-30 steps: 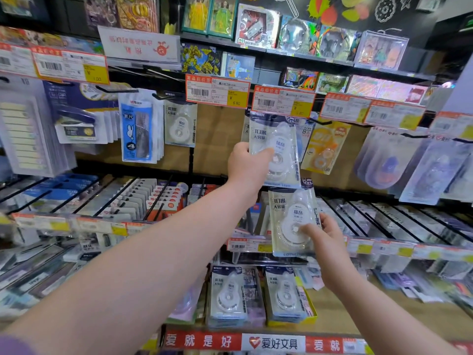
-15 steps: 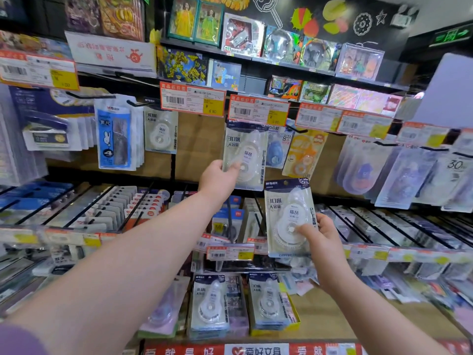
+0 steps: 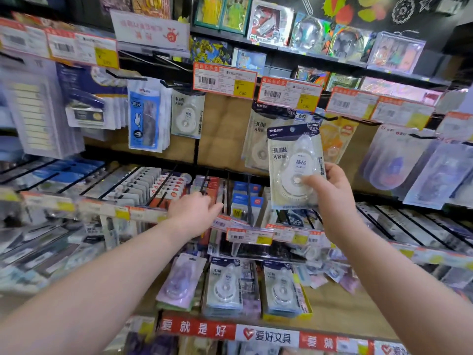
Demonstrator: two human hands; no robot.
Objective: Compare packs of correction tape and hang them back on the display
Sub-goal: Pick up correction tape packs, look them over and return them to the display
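holding correction tape pack (image 3: pixel 294 160) upright in our right hand (image 3: pixel 335 201), thumb and fingers pinching its lower right, in front of hung pack (image 3: pixel 257 147) under price tags (image 3: pixel 289 94). our left hand (image 3: pixel 194 213) empty, fingers loose, beside lower price rail (image 3: pixel 249 235). near us, yellow tray (image 3: pixel 308 310) holds similar packs (image 3: pixel 281 288).
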